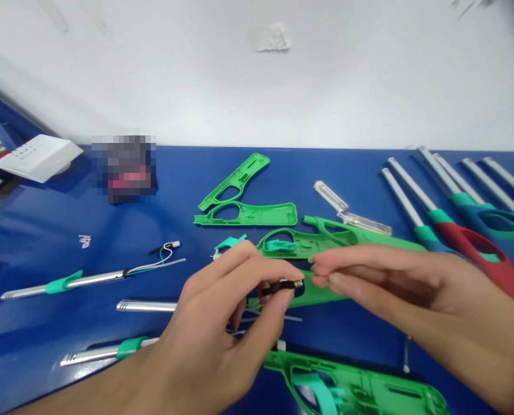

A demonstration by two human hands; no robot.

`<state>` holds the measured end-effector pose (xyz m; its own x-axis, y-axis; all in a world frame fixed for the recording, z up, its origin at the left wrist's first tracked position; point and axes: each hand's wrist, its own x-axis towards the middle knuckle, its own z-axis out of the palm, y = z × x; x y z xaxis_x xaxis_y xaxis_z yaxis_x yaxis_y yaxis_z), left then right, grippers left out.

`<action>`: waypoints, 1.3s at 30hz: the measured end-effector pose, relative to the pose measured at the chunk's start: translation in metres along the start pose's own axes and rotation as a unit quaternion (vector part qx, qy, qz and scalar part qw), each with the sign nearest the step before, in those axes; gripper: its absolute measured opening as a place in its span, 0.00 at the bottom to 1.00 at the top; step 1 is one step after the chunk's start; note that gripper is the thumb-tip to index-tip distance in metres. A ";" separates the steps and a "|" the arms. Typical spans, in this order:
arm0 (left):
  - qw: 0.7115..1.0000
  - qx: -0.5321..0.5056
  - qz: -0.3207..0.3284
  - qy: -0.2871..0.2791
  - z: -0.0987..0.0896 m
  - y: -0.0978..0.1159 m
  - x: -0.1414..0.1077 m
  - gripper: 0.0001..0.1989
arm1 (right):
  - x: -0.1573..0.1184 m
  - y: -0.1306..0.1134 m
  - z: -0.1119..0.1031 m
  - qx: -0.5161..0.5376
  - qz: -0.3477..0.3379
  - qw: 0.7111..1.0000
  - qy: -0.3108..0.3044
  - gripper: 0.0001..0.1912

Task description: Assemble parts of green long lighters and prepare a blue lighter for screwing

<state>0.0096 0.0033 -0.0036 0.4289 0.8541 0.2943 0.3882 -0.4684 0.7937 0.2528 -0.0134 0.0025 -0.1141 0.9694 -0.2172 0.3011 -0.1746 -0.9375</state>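
My left hand [231,317] pinches a small black part with a metallic end [289,286] between thumb and index finger, above the middle of the table. Thin white wires show below that hand. Just to the right, my right hand [416,300] has thumb and fingertips drawn together; whatever they hold, if anything, is too small to make out. The two hands' fingertips are apart. Green lighter handle halves [278,214] lie behind the hands, and another green half with a teal trigger [369,383] sits in front. A silver lighter tube [146,306] passes behind my left wrist.
Assembled lighters with silver tubes [408,199] lie at the right, one with a red handle [494,265]. Two clear fuel tanks [364,223] rest near the back. On the left are a tube with wires [96,280], a white box [40,157] and a blurred-out object [129,167].
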 end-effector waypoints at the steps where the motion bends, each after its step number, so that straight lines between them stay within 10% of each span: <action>1: 1.000 0.000 -0.002 0.000 0.000 0.000 0.000 0.11 | -0.001 -0.001 0.002 0.004 -0.004 1.000 0.019 0.11; 9: 1.000 0.003 0.012 0.009 0.000 0.002 -0.001 0.11 | -0.004 -0.007 0.012 -0.002 -0.052 0.993 0.110 0.06; 21: 0.999 -0.008 0.036 0.007 0.000 0.002 -0.001 0.14 | -0.001 -0.007 0.005 -0.014 -0.062 0.998 0.008 0.06; 39: 0.999 0.004 0.036 0.018 -0.001 0.004 0.001 0.12 | -0.004 -0.002 0.011 -0.039 -0.077 0.995 0.053 0.03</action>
<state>0.0109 0.0028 0.0004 0.4258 0.8261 0.3691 0.3645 -0.5300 0.7657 0.2425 -0.0192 0.0024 -0.0644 0.9971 -0.0393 0.3600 -0.0135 -0.9328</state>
